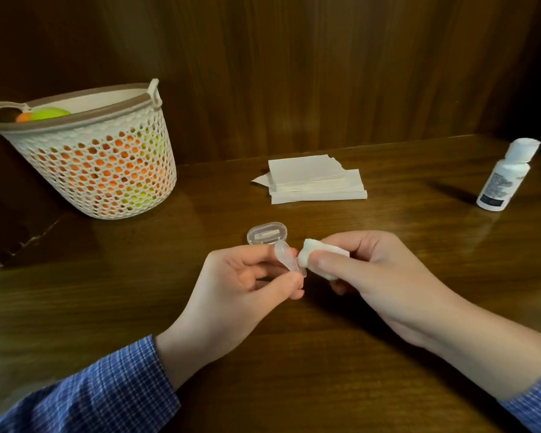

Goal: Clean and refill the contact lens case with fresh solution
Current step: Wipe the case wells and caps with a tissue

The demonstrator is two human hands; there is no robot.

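Your left hand pinching the clear lens case, right hand gripping a wadded tissue against it, solution bottle label unreadable near the table edge.

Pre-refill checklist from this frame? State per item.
1. Case held in left hand: ok, pinched between thumb and fingers.
2. Tissue wad gripped in right hand and at the case: ok.
3. Case dry inside: cannot tell, the well is turned away.
4. Lid within reach: ok, lying open on the table just behind the hands.
5. Bottle ready: upright at far right; cap looks flipped open, fill level cannot tell.
6. Right hand free for the bottle: not ok, it holds the tissue.
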